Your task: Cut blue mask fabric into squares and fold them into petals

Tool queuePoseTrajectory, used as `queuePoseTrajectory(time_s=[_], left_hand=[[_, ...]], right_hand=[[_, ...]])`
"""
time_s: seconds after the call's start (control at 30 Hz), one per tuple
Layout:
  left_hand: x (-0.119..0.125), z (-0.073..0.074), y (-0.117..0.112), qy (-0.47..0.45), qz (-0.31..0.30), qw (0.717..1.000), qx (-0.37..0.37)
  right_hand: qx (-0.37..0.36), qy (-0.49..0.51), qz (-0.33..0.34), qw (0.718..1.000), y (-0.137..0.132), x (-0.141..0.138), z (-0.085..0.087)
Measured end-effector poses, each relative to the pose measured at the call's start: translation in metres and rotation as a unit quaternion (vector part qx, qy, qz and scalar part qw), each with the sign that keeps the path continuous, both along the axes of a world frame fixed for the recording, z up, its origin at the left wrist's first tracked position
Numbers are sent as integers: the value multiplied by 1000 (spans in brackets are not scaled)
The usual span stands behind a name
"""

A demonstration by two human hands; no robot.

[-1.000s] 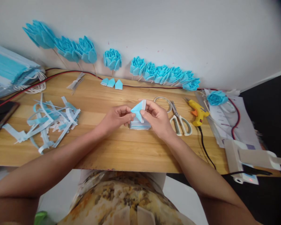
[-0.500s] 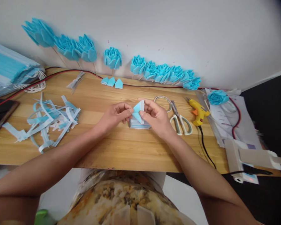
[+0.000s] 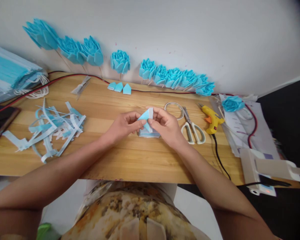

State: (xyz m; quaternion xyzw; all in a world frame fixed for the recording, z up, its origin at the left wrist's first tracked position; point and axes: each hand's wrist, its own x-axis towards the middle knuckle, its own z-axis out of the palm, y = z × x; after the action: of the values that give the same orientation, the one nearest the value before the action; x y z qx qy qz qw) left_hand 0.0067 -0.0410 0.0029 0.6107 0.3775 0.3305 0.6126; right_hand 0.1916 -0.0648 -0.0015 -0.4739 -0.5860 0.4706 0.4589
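Note:
Between both hands, above the middle of the table, is a folded blue fabric piece with a white edge on its right. My left hand pinches it from the left, its thumb lying across the lower front. My right hand grips the white-edged side between thumb and fingers. Right beneath the hands lies a stack of blue and white fabric pieces, partly hidden. Three folded blue pieces with pointed tops rest farther back, near the wall.
Scissors, a tape roll and a yellow glue gun lie to the right. Cut strips are heaped at left, near packed face masks. Blue fabric flowers line the wall. A power strip sits at the right edge.
My left thumb has slid rightward across the folded piece, closer to my right thumb. The piece's left corner now shows higher up. My right hand has barely shifted.

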Motion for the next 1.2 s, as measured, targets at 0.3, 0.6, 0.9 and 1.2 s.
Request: queuePoseTrajectory(time_s=[0.3,0.6,0.9,1.2], left_hand=[[0,-4,0,4,15,1000,6],[1,-2,-2,31,-6,1000,3],[1,-2,-2,31,-19,999,5],[1,-7,-1,14,-24,1000,2]], right_hand=[[-4,-8,5,1000,-1,2,4],[-21,10,18,1000,-1,3,1],[3,-27,-6,1000,-3,3,4],[2,-22,-9,1000,-2,3,3]])
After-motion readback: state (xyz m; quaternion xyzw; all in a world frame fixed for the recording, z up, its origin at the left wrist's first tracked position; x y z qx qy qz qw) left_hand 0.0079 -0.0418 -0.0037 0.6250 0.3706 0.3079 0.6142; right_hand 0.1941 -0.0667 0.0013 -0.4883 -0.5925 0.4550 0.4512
